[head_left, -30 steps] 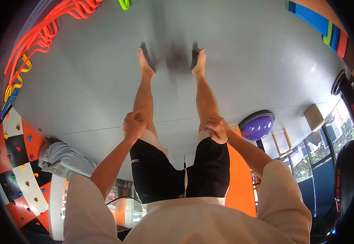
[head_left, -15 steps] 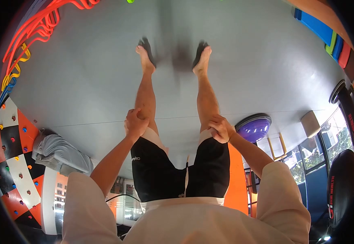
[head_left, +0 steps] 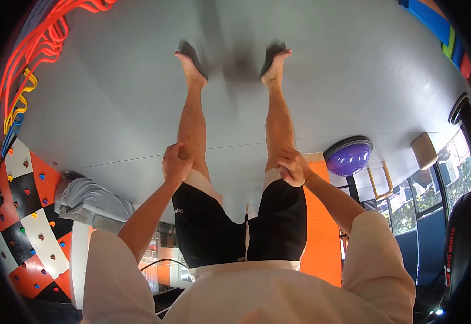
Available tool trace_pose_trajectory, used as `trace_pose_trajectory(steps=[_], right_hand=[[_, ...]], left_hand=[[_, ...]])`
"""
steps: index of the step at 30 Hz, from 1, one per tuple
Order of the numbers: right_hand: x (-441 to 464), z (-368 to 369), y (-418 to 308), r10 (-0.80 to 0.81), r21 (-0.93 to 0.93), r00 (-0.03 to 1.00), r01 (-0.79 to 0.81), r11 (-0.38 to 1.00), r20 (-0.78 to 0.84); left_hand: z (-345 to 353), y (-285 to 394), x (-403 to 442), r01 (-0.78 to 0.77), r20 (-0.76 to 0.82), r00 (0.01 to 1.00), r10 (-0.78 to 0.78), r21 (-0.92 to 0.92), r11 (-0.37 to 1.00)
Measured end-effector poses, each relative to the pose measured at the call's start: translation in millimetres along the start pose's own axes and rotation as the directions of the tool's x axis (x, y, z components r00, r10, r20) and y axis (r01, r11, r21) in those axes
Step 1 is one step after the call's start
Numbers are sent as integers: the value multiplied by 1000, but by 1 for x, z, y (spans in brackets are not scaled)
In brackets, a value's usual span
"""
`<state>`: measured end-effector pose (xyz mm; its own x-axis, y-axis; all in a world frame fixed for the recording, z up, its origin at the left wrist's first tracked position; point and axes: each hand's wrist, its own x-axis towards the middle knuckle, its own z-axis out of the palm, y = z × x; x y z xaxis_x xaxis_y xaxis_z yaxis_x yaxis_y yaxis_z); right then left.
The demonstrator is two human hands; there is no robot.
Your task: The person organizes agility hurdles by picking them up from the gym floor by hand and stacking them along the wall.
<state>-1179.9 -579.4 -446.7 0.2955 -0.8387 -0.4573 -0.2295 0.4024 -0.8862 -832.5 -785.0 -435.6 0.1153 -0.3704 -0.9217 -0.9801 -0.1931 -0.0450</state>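
Observation:
In the head view my left hand (head_left: 177, 163) is closed on my left leg (head_left: 192, 127) around the knee, its fingers curled. On the other side my right hand (head_left: 292, 166) is closed on my right leg (head_left: 279, 124) at about the same height, fingers bent toward the inner side. Both hands lie just beyond the hems of the black shorts (head_left: 270, 229), where a pale band shows. My legs reach toward the top of the view, feet bare and apart. The undersides of my fingers are hidden.
A grey floor (head_left: 138, 92) fills the top; the room appears upside down. To the right are a purple half-ball trainer (head_left: 349, 157), a beige block (head_left: 424, 151) and a black padded post (head_left: 459, 243). Left are red tubes (head_left: 35, 48), a climbing wall (head_left: 30, 227) and a grey covered bundle (head_left: 92, 197).
The view has shifted, so the half-ball trainer and windows sit farther right and higher. My feet appear slightly farther apart. Both hands stay at the knees.

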Motion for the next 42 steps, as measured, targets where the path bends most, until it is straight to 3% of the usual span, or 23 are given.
trace_pose_trajectory(steps=[18,22,28,42], right_hand=[[3,3,0,-33,-6,998,34,999,54],[8,-4,-3,-34,11,997,33,999,69],[13,-20,-7,-49,11,997,48,999,54],[34,-63,-14,-72,25,989,69,997,127]], left_hand=[[27,4,-10,-18,-16,1000,18,7,1000],[33,11,-13,-27,9,1000,28,-20,999],[30,44,-15,-14,9,1000,13,81,997],[34,64,-15,-6,-5,1000,6,20,1000]])
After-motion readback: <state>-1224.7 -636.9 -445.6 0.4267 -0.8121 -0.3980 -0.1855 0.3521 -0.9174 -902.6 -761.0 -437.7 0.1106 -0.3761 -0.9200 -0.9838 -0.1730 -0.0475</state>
